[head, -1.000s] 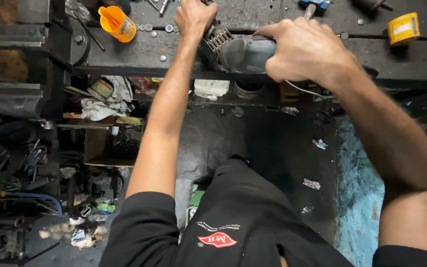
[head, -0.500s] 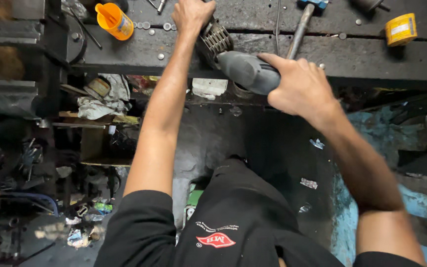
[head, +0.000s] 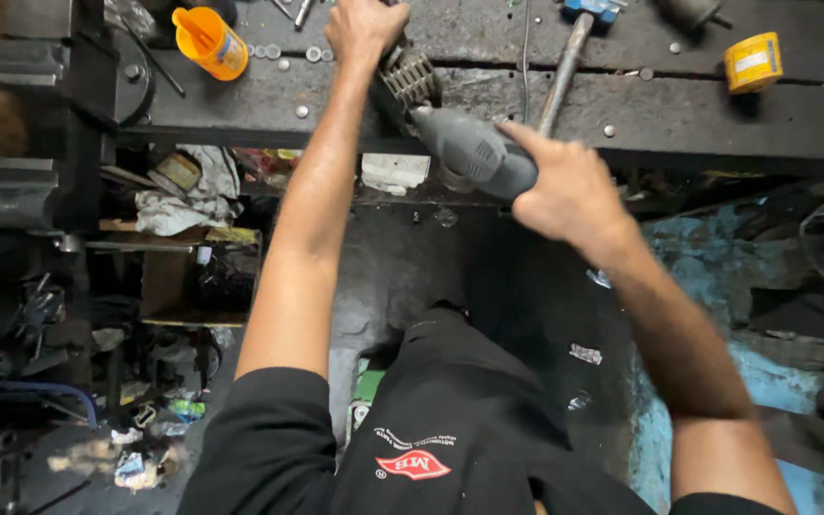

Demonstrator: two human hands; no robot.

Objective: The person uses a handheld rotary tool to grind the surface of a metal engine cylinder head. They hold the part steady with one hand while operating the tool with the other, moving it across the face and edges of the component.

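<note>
My right hand grips the body of a grey power tool that points up and left toward a ribbed metal part at the front of a dark workbench. My left hand is closed over the top of that metal part, holding it on the bench. The tool's tip meets the part just below my left hand. Where they touch is partly hidden.
On the bench lie an orange cup, a hammer with a blue head, a yellow tape roll and several small washers. Cluttered shelves with rags and scrap stand to the left. Blue-stained floor shows at right.
My right hand has slid back along the grey tool toward me, uncovering its front half. My left hand stays on the metal part. The view has shifted slightly.
</note>
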